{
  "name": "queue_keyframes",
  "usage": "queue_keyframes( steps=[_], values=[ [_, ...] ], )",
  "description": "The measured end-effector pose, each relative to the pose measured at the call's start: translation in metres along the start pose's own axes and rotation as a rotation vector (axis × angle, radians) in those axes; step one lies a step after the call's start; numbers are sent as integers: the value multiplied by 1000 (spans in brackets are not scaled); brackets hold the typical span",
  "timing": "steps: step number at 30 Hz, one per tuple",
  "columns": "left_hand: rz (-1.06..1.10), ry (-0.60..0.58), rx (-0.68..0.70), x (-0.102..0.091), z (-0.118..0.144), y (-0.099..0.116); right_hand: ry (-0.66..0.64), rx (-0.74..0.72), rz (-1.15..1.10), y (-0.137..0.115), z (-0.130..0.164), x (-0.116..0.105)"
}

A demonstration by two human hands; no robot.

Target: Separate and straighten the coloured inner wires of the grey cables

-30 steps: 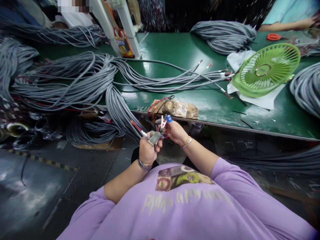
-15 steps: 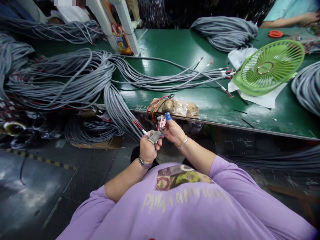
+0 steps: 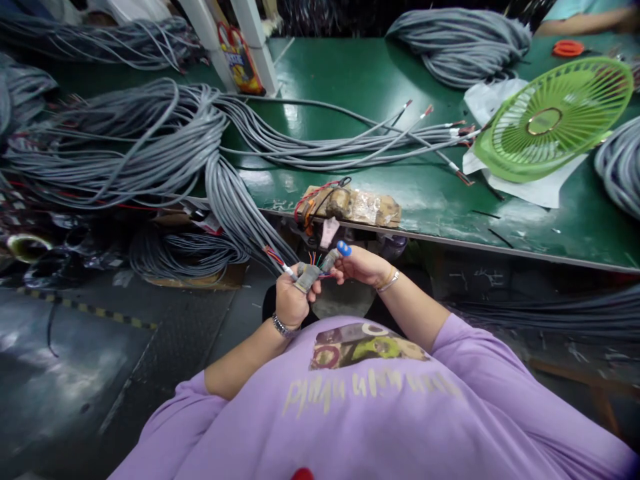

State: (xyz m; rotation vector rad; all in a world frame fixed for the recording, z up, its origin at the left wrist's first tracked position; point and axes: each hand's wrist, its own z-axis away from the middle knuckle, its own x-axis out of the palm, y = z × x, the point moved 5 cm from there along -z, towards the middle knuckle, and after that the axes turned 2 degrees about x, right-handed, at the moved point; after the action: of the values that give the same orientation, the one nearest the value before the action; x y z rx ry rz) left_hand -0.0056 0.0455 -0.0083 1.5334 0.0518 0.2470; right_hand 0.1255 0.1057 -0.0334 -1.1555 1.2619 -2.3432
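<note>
Left grip point(image 3: 293, 301) on colored wires point(image 3: 313, 259), gray cables point(image 3: 240, 203) beyond

Open over wrapped block point(image 3: 379, 208); cables point(image 3: 235, 200) bar left; below, perhaps cluttered.

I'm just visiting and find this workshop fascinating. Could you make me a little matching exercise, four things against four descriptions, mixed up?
Things:
1. Left hand
2. Right hand
3. Fan
4. Striped strip

Descriptions:
A. Green, tilted, above the table
B. Closed around a gray piece, with a metal watch band at the wrist
C. Dark and yellow, along the floor
D. Has a blue cover on one digit

Pairs: 1-B, 2-D, 3-A, 4-C.
</note>
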Motion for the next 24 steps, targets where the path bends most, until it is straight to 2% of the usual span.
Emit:
queue_keyframes(
  steps=[2, 7, 9, 12, 14, 16, 18, 21, 24],
  values=[
    [-20, -18, 17, -1, 2, -2, -14, -6, 110, -2, 7, 2],
    [-110, -122, 38, 4, 3, -5, 58, -131, 224, -15, 12, 10],
    [-184, -223, 5, 6, 2, -6, 85, -191, 288, -19, 13, 13],
    [-337, -436, -76, 10, 1, -11, 77, -267, 444, -21, 16, 19],
    [-408, -510, -106, 9, 1, -12, 91, -321, 542, -22, 20, 20],
    [-403, -473, -111, 7, 1, -11, 157, -382, 577, -24, 24, 18],
    [-327, -359, -119, 4, 0, -11, 232, -412, 548, -24, 29, 12],
    [-186, -195, -148, 4, -1, -13, 258, -363, 430, -12, 30, 8],
    [-110, -146, -169, 7, -3, -15, 322, -398, 282, 4, 29, 8]
  ],
)
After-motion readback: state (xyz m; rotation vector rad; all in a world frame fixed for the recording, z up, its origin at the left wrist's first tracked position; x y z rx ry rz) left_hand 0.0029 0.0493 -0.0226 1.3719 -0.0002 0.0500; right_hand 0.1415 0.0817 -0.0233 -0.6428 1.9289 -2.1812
